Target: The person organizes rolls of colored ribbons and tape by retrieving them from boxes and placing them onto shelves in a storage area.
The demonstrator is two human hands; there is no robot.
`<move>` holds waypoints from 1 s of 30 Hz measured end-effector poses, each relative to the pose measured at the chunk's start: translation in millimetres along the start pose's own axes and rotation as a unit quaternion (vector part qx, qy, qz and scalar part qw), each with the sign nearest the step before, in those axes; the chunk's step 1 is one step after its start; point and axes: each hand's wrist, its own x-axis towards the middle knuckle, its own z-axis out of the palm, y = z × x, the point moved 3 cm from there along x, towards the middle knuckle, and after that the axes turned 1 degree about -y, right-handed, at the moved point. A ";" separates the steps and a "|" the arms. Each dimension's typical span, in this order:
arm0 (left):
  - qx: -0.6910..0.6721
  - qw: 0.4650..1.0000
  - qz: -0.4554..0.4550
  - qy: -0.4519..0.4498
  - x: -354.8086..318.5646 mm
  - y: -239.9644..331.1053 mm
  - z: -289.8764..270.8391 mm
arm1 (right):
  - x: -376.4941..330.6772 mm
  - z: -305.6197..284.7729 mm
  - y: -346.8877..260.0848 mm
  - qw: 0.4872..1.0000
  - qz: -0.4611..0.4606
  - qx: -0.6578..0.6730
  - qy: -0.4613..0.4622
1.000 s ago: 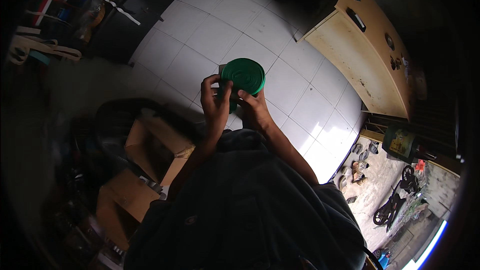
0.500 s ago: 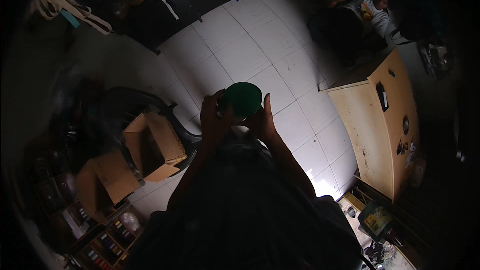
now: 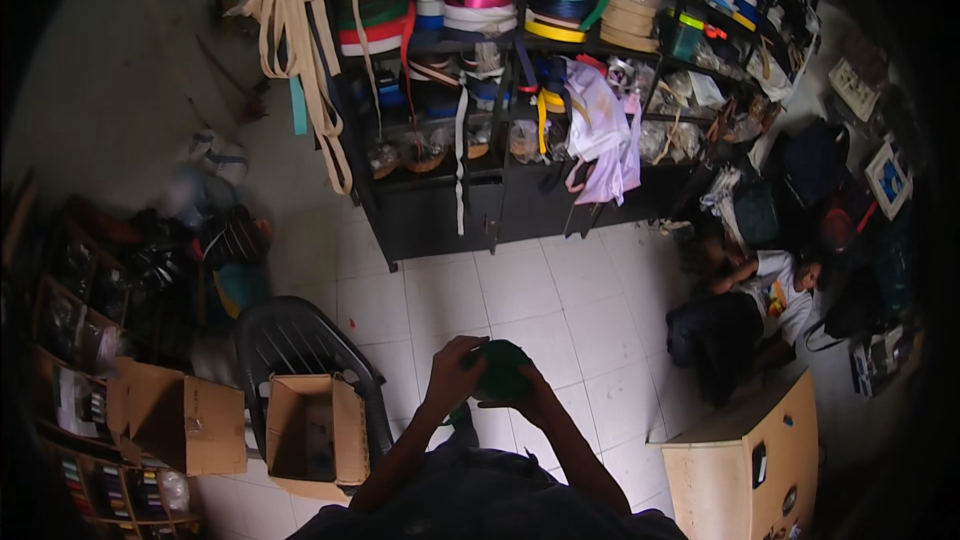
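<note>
Both hands' fingers (image 3: 462,352) clasp a green roll (image 3: 503,372) above white floor tiles (image 3: 560,300) facing ribbon shelves (image 3: 560,60)

Open tiled floor (image 3: 560,300) ahead; chair (image 3: 300,350) crowds the left.

The scene is dim and underexposed, with heavy black vignetting all round the rim. The white tiled floor (image 3: 560,310) is the brightest area, lit softly from above; beyond it, corners sink into shadow. Fisheye bending curves the shelving unit (image 3: 520,90) behind the floor. Detail is slightly soft.
</note>
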 end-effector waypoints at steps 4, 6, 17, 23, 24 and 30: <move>0.062 0.995 0.006 0.078 44.5 -8.6 -29.5 | 58.4 15.3 -13.7 0.996 -0.052 0.066 0.029; 0.096 0.990 0.014 0.101 54.9 -6.1 -39.9 | 78.8 27.7 -22.3 0.988 -0.131 0.057 0.061; 0.113 0.987 -0.117 -0.007 76.0 -16.3 -115.4 | 152.8 35.1 -46.7 0.980 -0.130 0.069 0.134; 0.181 0.976 -0.116 0.014 68.5 -27.8 -132.3 | 169.1 16.0 -55.7 0.978 -0.122 0.062 0.155; 0.198 0.973 -0.115 0.013 67.8 -33.6 -131.9 | 172.1 10.4 -60.5 0.981 -0.123 0.054 0.142; 0.182 0.970 -0.152 0.059 79.3 -36.1 -123.9 | 186.3 -16.1 -96.3 0.970 -0.140 0.071 0.186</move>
